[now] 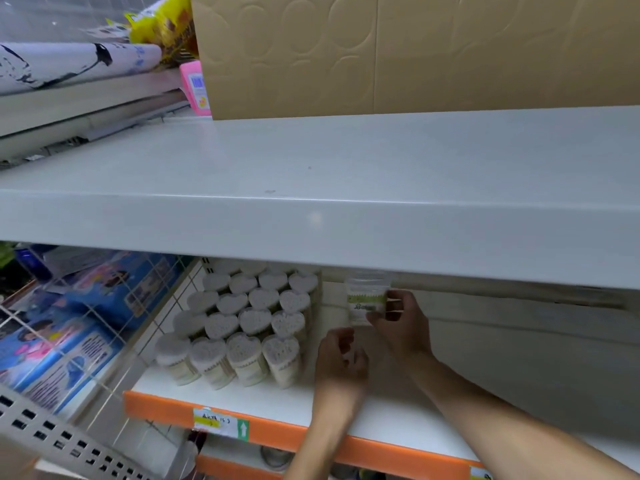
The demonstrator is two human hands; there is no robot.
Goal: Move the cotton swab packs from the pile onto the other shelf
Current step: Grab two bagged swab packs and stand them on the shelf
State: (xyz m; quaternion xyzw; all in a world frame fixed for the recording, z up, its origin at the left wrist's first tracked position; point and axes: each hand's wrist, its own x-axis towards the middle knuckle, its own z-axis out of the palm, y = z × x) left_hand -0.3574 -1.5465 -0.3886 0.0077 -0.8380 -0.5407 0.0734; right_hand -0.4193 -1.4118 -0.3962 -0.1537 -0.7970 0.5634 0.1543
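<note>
far left, behind a white wire grid divider [104,317], blue printed packs [62,351] w/ pink & white graphics, print too blurred to read. upper left: a white roll w/ black marks [69,64], a yellow crinkly bag [166,26], a pink box [196,88] w/ blue lettering i can't read, all left of a big tan cardboard box [415,53] at the back of the wide white upper shelf [311,161].

below it, the white lower shelf w/ orange front edge [277,434]. on its left part stands the pile of clear heart-shaped cotton swab packs [249,323], upright in rows & touching, white swab tips showing on top; pale labels on the front ones, unreadable. on the orange edge, a white price tag [221,422] w/ handwriting (looks like "akta", not sure), a yellow streak & a green square w/ white up-arrow.

right of the pile: left hand [341,358], fingers loosely curled, holding nothing i can see, just beside the front-right pack. right hand [401,323] further back, thumb & fingers pinching one clear cotton swab pack w/ a green label band [367,299], lifted off the shelf surface, right under the upper shelf's front edge; label blurred.
</note>
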